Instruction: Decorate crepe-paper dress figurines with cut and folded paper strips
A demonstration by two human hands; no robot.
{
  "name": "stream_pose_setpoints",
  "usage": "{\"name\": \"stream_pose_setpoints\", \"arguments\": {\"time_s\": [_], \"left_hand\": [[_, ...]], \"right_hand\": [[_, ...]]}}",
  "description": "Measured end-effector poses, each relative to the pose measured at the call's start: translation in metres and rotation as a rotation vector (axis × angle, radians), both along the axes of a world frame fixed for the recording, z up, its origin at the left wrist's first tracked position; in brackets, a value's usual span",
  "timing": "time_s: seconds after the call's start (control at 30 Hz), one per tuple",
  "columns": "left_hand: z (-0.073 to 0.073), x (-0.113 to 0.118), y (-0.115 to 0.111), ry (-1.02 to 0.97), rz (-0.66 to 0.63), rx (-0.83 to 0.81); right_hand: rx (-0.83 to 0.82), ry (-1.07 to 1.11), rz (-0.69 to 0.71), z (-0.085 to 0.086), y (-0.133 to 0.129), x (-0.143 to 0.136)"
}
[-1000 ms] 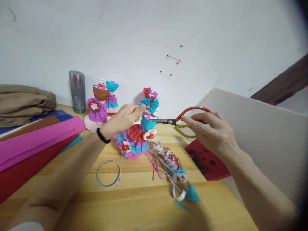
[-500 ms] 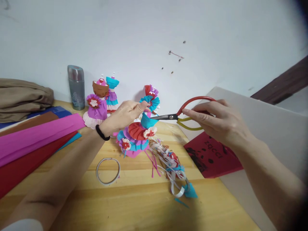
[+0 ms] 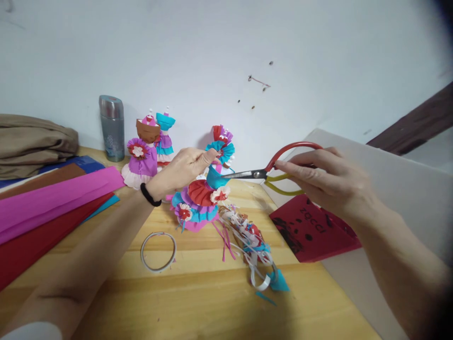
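- Left hand here, back of the wrist up, arm reaching in from seven o'clock; thumb and forefinger pinched closed at the top of the front paper dress, the exact bit gripped hidden.
- Right hand comes in from four o'clock, fingers curled round the scissors, blades almost together, pointing to nine o'clock, tips right at the turquoise bodice.
- And that dress, mid-bench, looks well along: ruffled tiers, red fan and flowers all on; trimming at the bodice seems the unfinished part, though how much is left I can't tell.
- From the dress: scraps at four to five o'clock, tape ring at seven, both on the bench.
- Further out, made-up dresses at ten o'clock, another at one; crepe sheets at nine, flask at ten, red packet at four.
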State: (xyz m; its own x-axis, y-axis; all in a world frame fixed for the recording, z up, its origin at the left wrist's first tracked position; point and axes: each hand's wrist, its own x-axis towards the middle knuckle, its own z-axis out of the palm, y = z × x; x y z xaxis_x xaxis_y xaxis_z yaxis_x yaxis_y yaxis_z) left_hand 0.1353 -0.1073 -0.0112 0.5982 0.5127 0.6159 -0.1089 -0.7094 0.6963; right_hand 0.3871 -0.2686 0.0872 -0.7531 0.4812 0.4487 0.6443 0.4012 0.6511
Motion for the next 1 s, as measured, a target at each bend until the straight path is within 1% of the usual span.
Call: {"name": "stream_pose_setpoints", "arguments": {"time_s": [0.07,0.17,0.27,0.37,0.53,0.63,0.83,0.93,1.0], "left_hand": [[0.000,0.000,0.000,-0.003,0.000,-0.001],[-0.001,0.000,0.000,-0.012,0.000,-0.001],[-0.001,0.001,0.000,-0.022,0.008,-0.001],[-0.001,0.002,0.001,-0.024,0.010,-0.008],[-0.001,0.002,0.000,-0.035,0.002,-0.007],[0.000,0.003,0.000,-0.025,-0.004,0.001],[0.001,0.003,-0.001,-0.012,-0.006,0.009],[0.001,0.002,-0.002,-0.008,-0.003,0.011],[0.000,0.002,-0.003,-0.008,0.000,0.009]], "right_hand": [[-0.017,0.016,0.002,-0.003,0.000,-0.003],[0.024,0.050,-0.020,-0.004,0.001,-0.003],[0.040,0.013,-0.044,-0.003,0.004,-0.003],[0.015,-0.021,-0.054,-0.002,0.007,-0.003],[-0.039,-0.038,-0.032,0.000,0.010,-0.005],[-0.056,-0.088,-0.009,0.005,0.013,-0.004],[-0.077,-0.167,0.000,0.021,0.023,-0.007],[-0.082,-0.171,0.013,0.028,0.029,-0.009],[-0.082,-0.155,0.046,0.032,0.032,-0.010]]}}
